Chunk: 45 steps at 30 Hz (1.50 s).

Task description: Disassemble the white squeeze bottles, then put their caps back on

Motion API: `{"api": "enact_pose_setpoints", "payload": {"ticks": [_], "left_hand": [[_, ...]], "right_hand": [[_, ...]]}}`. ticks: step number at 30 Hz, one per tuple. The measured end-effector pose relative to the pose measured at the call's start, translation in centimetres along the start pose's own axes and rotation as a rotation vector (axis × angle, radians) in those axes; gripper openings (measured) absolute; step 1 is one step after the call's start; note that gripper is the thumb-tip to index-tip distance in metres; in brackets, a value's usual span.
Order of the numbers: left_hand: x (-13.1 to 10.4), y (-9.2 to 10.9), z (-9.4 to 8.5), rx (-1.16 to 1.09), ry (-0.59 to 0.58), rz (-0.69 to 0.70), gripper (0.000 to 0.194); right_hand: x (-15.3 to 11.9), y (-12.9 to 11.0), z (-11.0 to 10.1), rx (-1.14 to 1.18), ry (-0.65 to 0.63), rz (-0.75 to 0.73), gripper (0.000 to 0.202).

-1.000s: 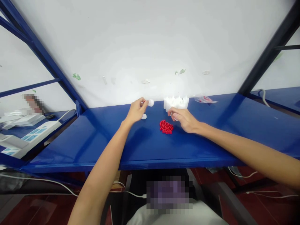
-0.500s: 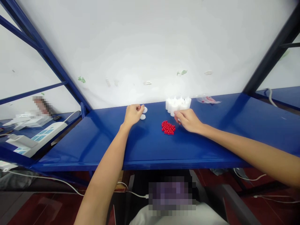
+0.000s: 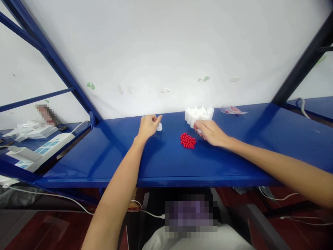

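My left hand (image 3: 148,125) rests over the back of the blue table, its thumb raised and apart from its bent fingers; I see nothing held between them. Right beside it is a small white plastic piece (image 3: 159,127), partly hidden by the hand. My right hand (image 3: 211,132) is closed around a small white bottle (image 3: 199,131), of which only a bit shows. Just behind it a tight group of white dropper bottles (image 3: 190,117) with pointed tips stands upright. Between the hands lies a loose pile of small red caps (image 3: 187,140).
A clear plastic bag with red bits (image 3: 233,110) lies at the back right of the blue table (image 3: 166,166). Blue frame posts rise at both sides, with a white wall behind. On the left are a white power strip (image 3: 49,147) and white boxes (image 3: 41,132).
My left thumb has lifted away from the fingers, and the red spot at its tip no longer shows. Two white round pieces now appear as one. My right hand stays nearly in place.
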State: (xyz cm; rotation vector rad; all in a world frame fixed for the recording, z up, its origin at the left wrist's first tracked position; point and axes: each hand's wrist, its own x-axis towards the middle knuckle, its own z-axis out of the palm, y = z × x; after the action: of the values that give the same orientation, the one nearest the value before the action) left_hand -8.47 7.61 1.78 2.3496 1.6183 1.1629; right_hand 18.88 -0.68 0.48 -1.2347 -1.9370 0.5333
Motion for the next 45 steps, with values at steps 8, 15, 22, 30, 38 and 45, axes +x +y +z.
{"api": "enact_pose_setpoints", "payload": {"ticks": [8,15,22,30,38,45], "left_hand": [[-0.4,0.8,0.2,-0.078,0.133,0.034,0.052],[-0.7,1.1,0.2,-0.027,0.011,0.182,0.047],[-2.1,3.7,0.8,0.118,-0.341,0.416,0.043],[-2.1,4.8,-1.2,-0.019,-0.205,0.28,0.046],[-4.6,4.5,-2.3,-0.024,-0.236,0.287,0.041],[-6.4,4.9,-0.2,0.232,-0.221,0.317,0.03]], "right_hand": [[0.2,-0.2,0.0,-0.064,-0.034,-0.058,0.039],[0.2,0.0,0.2,-0.061,-0.036,-0.052,0.043],[0.1,0.2,0.3,-0.025,-0.005,-0.034,0.037],[-0.2,-0.2,0.2,-0.048,-0.059,-0.101,0.038],[-0.1,-0.3,0.2,-0.06,-0.094,-0.139,0.039],[-0.2,-0.3,0.2,-0.075,-0.104,-0.192,0.037]]}}
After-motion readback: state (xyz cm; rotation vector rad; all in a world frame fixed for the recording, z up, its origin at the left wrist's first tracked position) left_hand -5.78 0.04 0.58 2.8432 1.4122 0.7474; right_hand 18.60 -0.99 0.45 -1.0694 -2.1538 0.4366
